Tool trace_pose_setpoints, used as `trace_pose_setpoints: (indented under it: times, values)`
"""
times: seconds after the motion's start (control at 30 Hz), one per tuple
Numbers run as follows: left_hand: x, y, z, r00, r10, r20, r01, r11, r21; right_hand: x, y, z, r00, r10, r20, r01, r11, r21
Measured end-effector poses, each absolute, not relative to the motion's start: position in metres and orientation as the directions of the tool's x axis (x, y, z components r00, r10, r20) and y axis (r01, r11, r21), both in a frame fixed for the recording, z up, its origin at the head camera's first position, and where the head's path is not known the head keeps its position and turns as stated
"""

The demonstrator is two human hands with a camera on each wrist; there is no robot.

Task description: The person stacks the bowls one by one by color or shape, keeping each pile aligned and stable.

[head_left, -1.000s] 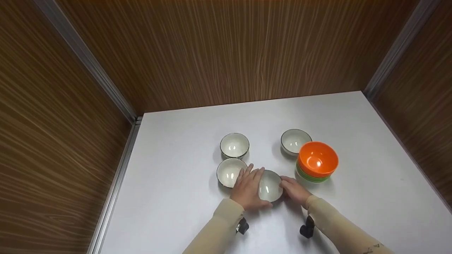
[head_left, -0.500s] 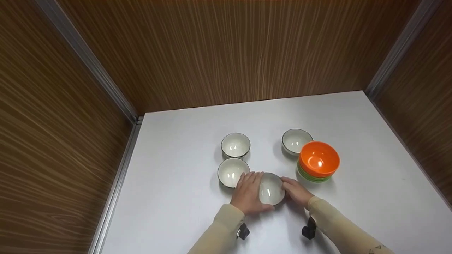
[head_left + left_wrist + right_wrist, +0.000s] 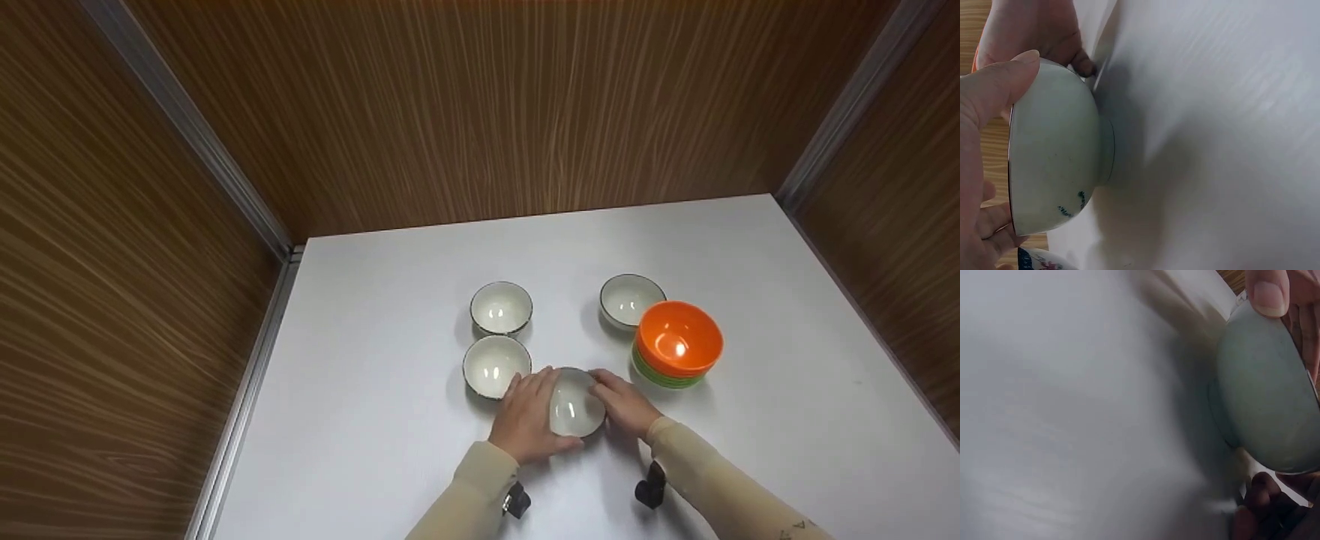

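Observation:
A pale, dark-rimmed ceramic bowl point(image 3: 576, 405) is held between both hands at the front of the group, its foot close over the white table in the left wrist view. The left hand point(image 3: 525, 420) grips its left side, thumb near the front rim and fingers along the far side. On the opposite side, the right hand point(image 3: 626, 405) holds the rim, its fingers point(image 3: 1264, 495) dark and partly hidden by the bowl. Just left of it stands a matching bowl point(image 3: 491, 364), with another bowl point(image 3: 501, 306) directly behind.
To the right, an orange bowl point(image 3: 679, 337) sits atop a stack of green bowls point(image 3: 667, 379). One more pale bowl point(image 3: 628, 296) stands behind that stack. Brown wood-grain panels point(image 3: 525, 112) enclose the white table point(image 3: 360, 337) at the back and sides.
The held bowl has shifted slightly toward the person, together with the left hand. The right hand's fingers have slid a little further over the rim. The other bowls stay put.

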State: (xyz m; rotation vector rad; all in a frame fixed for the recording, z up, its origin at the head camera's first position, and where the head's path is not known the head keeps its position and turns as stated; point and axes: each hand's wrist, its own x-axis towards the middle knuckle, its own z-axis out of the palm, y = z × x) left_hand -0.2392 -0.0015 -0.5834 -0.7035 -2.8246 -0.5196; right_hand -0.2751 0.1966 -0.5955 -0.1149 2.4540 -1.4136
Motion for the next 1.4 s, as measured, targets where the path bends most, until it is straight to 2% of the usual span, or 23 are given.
trace_pose_setpoints:
  times: [0.1,0.6,0.93,1.23,1.4]
  values:
    - [-0.236,0.001,-0.585,-0.880,0.404,0.251,0.468,0.830,0.304,-0.280,0.193,-0.589,-0.961,-0.203,-0.190,0.057,0.524,-0.850]
    - [-0.223,0.003,-0.585,-0.881,0.386,0.272,0.462,0.824,0.327,-0.314,0.185,-0.566,-0.964,-0.086,-0.251,0.181,0.480,-0.858]
    - [-0.212,0.002,-0.586,-0.893,0.370,0.254,0.444,0.811,0.381,-0.334,0.189,-0.558,-0.930,-0.027,-0.366,0.312,0.466,-0.828]
    - [-0.210,0.004,-0.587,-0.892,0.373,0.257,0.450,0.798,0.402,-0.336,0.189,-0.562,-0.953,0.044,-0.300,0.287,0.449,-0.846]
    - [-0.210,0.003,-0.587,-0.887,0.376,0.267,0.457,0.796,0.396,-0.333,0.188,-0.563,-0.954,0.025,-0.298,0.275,0.463,-0.843]
